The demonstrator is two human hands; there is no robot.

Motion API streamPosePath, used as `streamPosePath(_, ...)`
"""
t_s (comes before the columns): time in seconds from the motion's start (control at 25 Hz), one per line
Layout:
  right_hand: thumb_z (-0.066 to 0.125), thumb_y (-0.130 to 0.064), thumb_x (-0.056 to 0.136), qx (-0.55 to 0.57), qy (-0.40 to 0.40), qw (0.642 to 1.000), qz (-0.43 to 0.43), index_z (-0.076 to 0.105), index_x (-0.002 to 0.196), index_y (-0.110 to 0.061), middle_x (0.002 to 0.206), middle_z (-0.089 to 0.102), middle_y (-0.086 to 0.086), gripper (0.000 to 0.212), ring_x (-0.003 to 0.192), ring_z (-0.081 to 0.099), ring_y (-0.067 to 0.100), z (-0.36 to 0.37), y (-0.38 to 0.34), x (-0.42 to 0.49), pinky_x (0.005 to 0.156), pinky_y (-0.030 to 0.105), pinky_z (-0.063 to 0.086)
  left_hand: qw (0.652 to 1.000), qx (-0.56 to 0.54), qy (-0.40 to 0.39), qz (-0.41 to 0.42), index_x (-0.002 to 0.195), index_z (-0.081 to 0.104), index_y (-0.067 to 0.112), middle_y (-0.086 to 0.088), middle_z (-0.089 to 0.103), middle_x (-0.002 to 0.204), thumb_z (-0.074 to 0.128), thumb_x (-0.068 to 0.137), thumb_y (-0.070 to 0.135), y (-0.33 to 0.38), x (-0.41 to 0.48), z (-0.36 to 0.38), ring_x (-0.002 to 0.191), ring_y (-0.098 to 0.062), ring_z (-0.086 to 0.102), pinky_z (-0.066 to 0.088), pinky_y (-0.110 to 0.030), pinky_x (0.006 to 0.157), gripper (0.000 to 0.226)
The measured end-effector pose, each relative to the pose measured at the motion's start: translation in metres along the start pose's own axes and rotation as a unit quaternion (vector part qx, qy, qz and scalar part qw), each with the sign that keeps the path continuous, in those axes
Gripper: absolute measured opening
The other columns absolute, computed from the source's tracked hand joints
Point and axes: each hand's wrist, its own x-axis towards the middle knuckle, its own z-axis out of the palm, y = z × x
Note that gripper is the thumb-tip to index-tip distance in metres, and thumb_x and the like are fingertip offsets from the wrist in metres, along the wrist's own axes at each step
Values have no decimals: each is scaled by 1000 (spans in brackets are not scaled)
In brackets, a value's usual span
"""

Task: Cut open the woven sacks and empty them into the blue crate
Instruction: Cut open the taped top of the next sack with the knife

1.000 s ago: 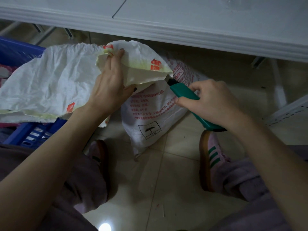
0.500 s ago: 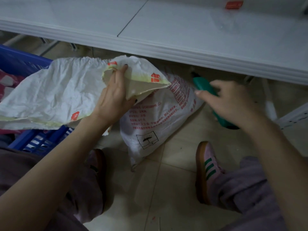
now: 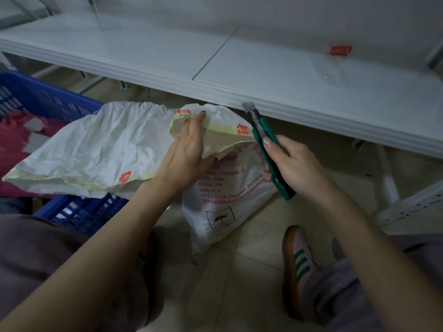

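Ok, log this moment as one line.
left hand: grips sack flap | right hand: holds knife, blade out | sack: draped over crate | printed sack: on floor

I'm getting one head-worn wide view only, looking forward and down, sitting close above the floor (image 3: 223,295), facing the white shelf (image 3: 275,68).

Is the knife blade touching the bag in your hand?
Apart. The head view shows the blade sticking up beside the bag, with a dark gap between them.
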Motion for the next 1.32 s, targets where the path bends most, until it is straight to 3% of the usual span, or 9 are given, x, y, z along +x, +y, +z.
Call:
streamPosePath(0.16, 41, -37, 100, 99, -25, 995, 24, 57, 101, -24, 66, 57, 8, 21, 54, 57, 23, 8, 0, 0, 49, 33, 51, 1000, 1, 4, -5, 142, 24, -1, -18, 39, 137, 73, 77, 15, 0, 0, -4, 111, -34, 50, 39, -32, 86, 83)
streamPosePath(0.32, 66, -30, 88, 121, 57, 991, -5, 60, 86, -19, 66, 58, 2, 13, 54, 57, 12, 9, -1, 7, 55, 28, 52, 999, -20, 28, 17, 135, 37, 0, -17, 49, 126, 73, 74, 9, 3, 1, -13, 96, -36, 56, 31, -16, 77, 71)
streamPosePath(0.52, 75, -32, 79, 203, 73, 973, 81, 63, 96, -12, 82, 64, -2, 29, 72, 66, 12, 23, 2, 17, 74, 36, 58, 998, -10, 51, 35, 133, 38, -5, -20, 49, 127, 70, 74, 3, 7, -1, -18, 96, -40, 57, 33, -20, 85, 67)
streamPosePath(0.68, 76, -20, 79, 322, 70, 939, 95, 63, 95, -13, 92, 67, 2, 22, 72, 68, 6, 36, -11, 19, 69, 34, 60, 997, -14, 35, 63, 127, 45, -8, -23, 52, 122, 69, 73, -2, 12, -9, -18, 91, -40, 59, 35, -20, 82, 59)
streamPosePath(0.88, 76, -29, 79, 303, 22, 945, 123, 65, 107, -13, 99, 70, 6, 34, 92, 67, 21, 56, -22, 14, 77, 36, 57, 993, -82, 12, 82, 122, 50, -5, -7, 60, 91, 69, 72, -3, 18, -28, -22, 58, 0, 50, 33, 2, 64, 53)
streamPosePath(0.96, 75, -29, 79, 337, 7, 932, 136, 65, 110, -14, 102, 69, 6, 36, 94, 66, 22, 57, -26, 9, 77, 36, 56, 991, -117, 14, 65, 126, 46, -1, -10, 57, 107, 68, 75, -2, 19, -32, -25, 49, -2, 48, 36, -2, 57, 55)
streamPosePath(1.08, 70, -28, 84, 319, 10, 942, 107, 63, 101, -16, 96, 70, 6, 21, 82, 68, 14, 48, -29, 2, 69, 27, 57, 988, -144, 33, 39, 131, 41, 1, -3, 51, 123, 68, 77, 0, 25, -40, -25, 53, -5, 52, 40, -8, 56, 60)
streamPosePath(1.16, 60, -32, 92, 280, 11, 955, 96, 59, 90, -19, 75, 67, 0, 13, 54, 62, 0, 42, -28, -5, 47, 10, 47, 989, -133, 54, 26, 132, 40, 1, -1, 52, 122, 69, 78, 2, 26, -45, -21, 54, -3, 52, 39, -6, 57, 61)
streamPosePath(1.32, 49, -24, 95, 315, -57, 937, 137, 50, 95, -8, 60, 47, 3, 16, 35, 39, 9, 32, -23, -14, 34, 18, 31, 991, -113, 67, -10, 131, 42, 2, -6, 56, 122, 70, 79, 7, 18, -44, -18, 51, -4, 50, 38, -6, 58, 59)
